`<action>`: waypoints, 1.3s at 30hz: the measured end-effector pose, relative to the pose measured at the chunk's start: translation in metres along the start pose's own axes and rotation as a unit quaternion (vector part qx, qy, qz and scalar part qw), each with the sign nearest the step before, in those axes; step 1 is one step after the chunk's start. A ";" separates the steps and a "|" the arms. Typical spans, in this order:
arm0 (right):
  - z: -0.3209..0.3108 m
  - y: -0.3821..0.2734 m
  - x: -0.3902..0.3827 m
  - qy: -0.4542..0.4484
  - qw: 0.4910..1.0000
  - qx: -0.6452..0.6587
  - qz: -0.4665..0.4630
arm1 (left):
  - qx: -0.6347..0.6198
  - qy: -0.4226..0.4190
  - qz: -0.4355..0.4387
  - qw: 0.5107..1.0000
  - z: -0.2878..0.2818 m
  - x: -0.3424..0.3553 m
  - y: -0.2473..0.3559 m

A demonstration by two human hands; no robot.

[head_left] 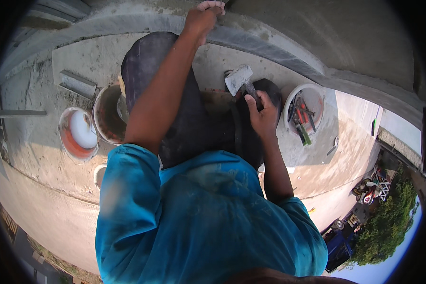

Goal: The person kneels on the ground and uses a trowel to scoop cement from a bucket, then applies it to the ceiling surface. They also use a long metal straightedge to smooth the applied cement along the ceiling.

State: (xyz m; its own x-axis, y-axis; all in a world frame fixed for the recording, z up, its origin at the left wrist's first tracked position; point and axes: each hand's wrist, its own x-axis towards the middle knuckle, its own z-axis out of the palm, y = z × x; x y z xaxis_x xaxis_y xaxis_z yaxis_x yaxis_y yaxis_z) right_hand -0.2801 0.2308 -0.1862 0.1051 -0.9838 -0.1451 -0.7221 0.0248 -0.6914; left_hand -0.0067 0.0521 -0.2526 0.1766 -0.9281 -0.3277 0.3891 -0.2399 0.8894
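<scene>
Blue shirt fabric is seen closest. Near the right knee, a grey-bladed tool is gripped by fingers of the right hand; whether anything is held by the left hand, near the concrete ledge, cannot be told.

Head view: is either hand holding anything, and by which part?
The right hand holds a grey tool by its handle, the broad end clear of the grip. Whether the left hand, at the picture's top edge, holds anything cannot be told.

The grey tool is partly covered by the right hand; near the upper edge, the left hand's grip cannot be made out.
</scene>
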 end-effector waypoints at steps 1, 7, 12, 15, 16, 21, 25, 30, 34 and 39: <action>0.001 0.002 0.000 0.004 1.000 0.002 -0.015 | 0.008 0.003 0.008 1.000 0.003 0.002 -0.004; 0.002 -0.001 0.001 0.011 0.999 -0.014 -0.044 | 0.016 0.005 0.005 1.000 0.006 0.005 -0.006; 0.002 0.006 0.009 0.014 0.996 -0.059 -0.066 | 0.013 0.007 -0.010 1.000 0.005 0.006 -0.003; -0.012 -0.002 0.032 0.016 0.987 -0.093 -0.128 | -0.006 0.001 -0.029 1.000 0.007 0.005 0.000; -0.019 -0.010 0.045 0.016 0.981 -0.106 -0.163 | -0.019 -0.005 -0.034 0.999 0.005 0.006 -0.001; -0.050 -0.043 0.115 0.013 0.924 -0.222 -0.311 | -0.098 -0.040 -0.068 0.992 -0.007 0.021 -0.006; -0.069 -0.070 0.156 -0.023 0.890 -0.316 -0.328 | -0.094 -0.024 -0.094 0.991 0.000 0.012 0.006; -0.077 -0.106 0.176 -0.117 0.869 -0.368 -0.310 | -0.080 -0.027 -0.103 0.991 -0.001 0.009 0.015; -0.072 -0.122 0.189 -0.146 0.854 -0.416 -0.277 | -0.079 -0.027 -0.111 0.990 -0.002 0.010 0.015; -0.069 -0.114 0.198 -0.096 0.831 -0.434 -0.334 | -0.089 -0.012 -0.118 0.989 0.001 0.009 0.019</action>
State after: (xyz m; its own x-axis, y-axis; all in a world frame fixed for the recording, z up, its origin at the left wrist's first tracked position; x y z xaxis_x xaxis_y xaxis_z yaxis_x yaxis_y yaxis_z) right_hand -0.2243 0.0213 -0.0874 0.7283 -0.6776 -0.1016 -0.6708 -0.7354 0.0964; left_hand 0.0019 0.0388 -0.2381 0.0406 -0.8593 -0.5098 0.5708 -0.3989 0.7177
